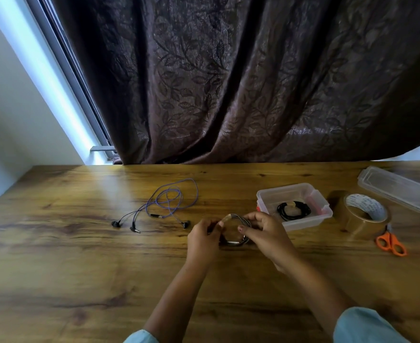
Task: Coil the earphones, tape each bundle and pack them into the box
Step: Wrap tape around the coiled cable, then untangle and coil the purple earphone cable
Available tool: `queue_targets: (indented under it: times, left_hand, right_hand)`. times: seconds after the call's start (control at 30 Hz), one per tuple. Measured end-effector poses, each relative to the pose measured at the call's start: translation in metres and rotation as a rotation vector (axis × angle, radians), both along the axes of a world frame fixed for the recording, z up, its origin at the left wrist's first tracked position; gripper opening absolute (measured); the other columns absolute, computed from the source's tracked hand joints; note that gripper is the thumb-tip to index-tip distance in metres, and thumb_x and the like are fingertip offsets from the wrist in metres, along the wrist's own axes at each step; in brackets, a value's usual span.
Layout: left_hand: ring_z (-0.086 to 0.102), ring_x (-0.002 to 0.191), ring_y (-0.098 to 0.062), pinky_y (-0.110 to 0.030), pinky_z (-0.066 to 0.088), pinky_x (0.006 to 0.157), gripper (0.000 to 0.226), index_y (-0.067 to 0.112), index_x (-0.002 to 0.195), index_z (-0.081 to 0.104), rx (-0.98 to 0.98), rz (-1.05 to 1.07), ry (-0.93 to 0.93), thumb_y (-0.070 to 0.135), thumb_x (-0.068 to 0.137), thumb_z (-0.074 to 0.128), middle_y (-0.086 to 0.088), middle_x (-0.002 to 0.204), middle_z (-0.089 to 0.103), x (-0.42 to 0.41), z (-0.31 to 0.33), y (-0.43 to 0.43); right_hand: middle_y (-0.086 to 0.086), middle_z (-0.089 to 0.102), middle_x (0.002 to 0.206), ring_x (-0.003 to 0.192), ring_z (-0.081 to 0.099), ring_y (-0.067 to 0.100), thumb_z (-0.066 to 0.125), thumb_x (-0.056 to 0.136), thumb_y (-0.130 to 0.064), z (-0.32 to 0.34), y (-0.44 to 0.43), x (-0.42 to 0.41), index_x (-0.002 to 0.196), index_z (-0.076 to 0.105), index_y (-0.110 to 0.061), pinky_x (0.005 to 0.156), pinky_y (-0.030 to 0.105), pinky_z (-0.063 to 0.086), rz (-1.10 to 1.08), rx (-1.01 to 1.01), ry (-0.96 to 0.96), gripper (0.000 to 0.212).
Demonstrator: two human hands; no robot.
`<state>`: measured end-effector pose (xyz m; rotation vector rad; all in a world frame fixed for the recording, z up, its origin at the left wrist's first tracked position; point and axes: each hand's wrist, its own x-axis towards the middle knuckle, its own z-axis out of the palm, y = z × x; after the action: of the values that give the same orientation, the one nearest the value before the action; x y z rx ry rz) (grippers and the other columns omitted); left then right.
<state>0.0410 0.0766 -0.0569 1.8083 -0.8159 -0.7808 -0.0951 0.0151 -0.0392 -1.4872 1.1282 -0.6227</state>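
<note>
From the head camera, I hold the grey coiled earphone bundle [243,218] just above the brown wooden table [80,256], between both hands; my left hand [204,233] pinches its nine o'clock side and my right hand [266,233] curls round its three o'clock side, so both grips are closed on the coil; a pale strip of tape [227,217] sits at the coil's eleven o'clock, and I judge I am pressing it down, though my fingers hide how far it wraps; at two o'clock from my hands, near them, stands the clear plastic box [310,222] with a black coiled earphone bundle [293,211] already inside, so one set looks done; at ten o'clock, well apart, the purple earphones [169,201] lie loose and uncoiled on the table, untouched; the brown roll of packing tape [362,221] stands at three o'clock beyond the box, with the orange-handled scissors [392,243] just beside it, and the clear plastic lid [397,189] lies off the box at two o'clock; by my reckoning, one set is packed, one is being taped and the purple one remains.
</note>
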Motion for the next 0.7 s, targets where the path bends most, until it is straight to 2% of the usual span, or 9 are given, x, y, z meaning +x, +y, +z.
queue_targets:
  times: [0.1,0.17,0.23,0.27,0.33,0.5,0.6,0.7]
  left_hand:
    - [0.062,0.096,-0.015,-0.031,0.054,0.085,0.016,0.019,0.104,0.066,0.094,-0.011,-0.008,0.024,0.091,0.059,0.003,0.101,0.067,0.000,-0.008,0.003]
    - [0.056,0.096,-0.009,-0.017,0.046,0.075,0.021,0.019,0.112,0.064,0.147,-0.049,-0.109,0.022,0.091,0.058,0.006,0.104,0.062,-0.003,-0.010,0.006]
    - [0.052,0.092,-0.006,-0.008,0.039,0.065,0.025,0.018,0.115,0.063,0.165,-0.079,-0.189,0.020,0.091,0.058,0.004,0.109,0.061,-0.006,-0.012,0.009]
    - [0.053,0.092,-0.006,-0.008,0.039,0.066,0.026,0.018,0.116,0.063,0.172,-0.086,-0.213,0.019,0.090,0.059,0.003,0.110,0.061,-0.006,-0.013,0.010]
    - [0.055,0.095,-0.007,-0.013,0.043,0.075,0.025,0.018,0.114,0.064,0.185,-0.102,-0.243,0.017,0.089,0.061,0.002,0.111,0.064,-0.008,-0.015,0.010]
    - [0.060,0.097,-0.011,-0.023,0.051,0.085,0.021,0.017,0.106,0.067,0.202,-0.102,-0.311,0.014,0.085,0.065,0.001,0.106,0.067,-0.010,-0.016,0.012]
    - [0.059,0.088,-0.005,-0.013,0.047,0.075,0.018,0.019,0.100,0.070,0.216,-0.130,-0.338,0.013,0.084,0.065,0.006,0.099,0.067,-0.008,-0.018,0.014]
    - [0.058,0.081,0.001,-0.005,0.043,0.065,0.014,0.021,0.090,0.071,0.199,-0.125,-0.317,0.010,0.083,0.066,0.012,0.087,0.064,-0.008,-0.016,0.016]
  right_hand:
    - [0.002,0.066,0.102,0.084,0.067,0.012,0.064,0.089,-0.016,-0.013,0.003,-0.005,0.108,0.062,-0.015,0.071,0.029,0.060,-0.029,-0.033,0.131,0.019]
    - [-0.001,0.064,0.106,0.082,0.064,0.008,0.062,0.090,-0.021,-0.020,0.006,-0.007,0.112,0.059,-0.017,0.069,0.024,0.058,-0.036,-0.128,0.279,0.022]
    - [-0.004,0.064,0.111,0.084,0.061,0.004,0.060,0.091,-0.028,-0.025,0.008,-0.010,0.117,0.057,-0.020,0.061,0.013,0.049,-0.020,-0.268,0.448,0.027]
    - [-0.005,0.063,0.113,0.087,0.060,0.004,0.059,0.092,-0.032,-0.027,0.008,-0.012,0.119,0.056,-0.021,0.060,0.010,0.044,-0.014,-0.334,0.516,0.029]
    - [-0.007,0.063,0.112,0.091,0.061,0.004,0.056,0.092,-0.039,-0.030,0.009,-0.014,0.120,0.056,-0.023,0.064,0.012,0.047,-0.005,-0.454,0.604,0.032]
    - [-0.006,0.065,0.113,0.094,0.063,0.006,0.049,0.095,-0.041,-0.031,0.008,-0.018,0.121,0.056,-0.024,0.071,0.020,0.055,0.002,-0.576,0.672,0.032]
    - [-0.005,0.064,0.114,0.094,0.062,0.005,0.048,0.097,-0.037,-0.032,0.009,-0.024,0.124,0.055,-0.024,0.072,0.018,0.053,0.020,-0.575,0.684,0.032]
    - [-0.006,0.065,0.104,0.080,0.060,0.001,0.042,0.099,-0.034,-0.032,0.009,-0.030,0.118,0.059,-0.023,0.064,0.016,0.052,0.021,-0.577,0.691,0.028]
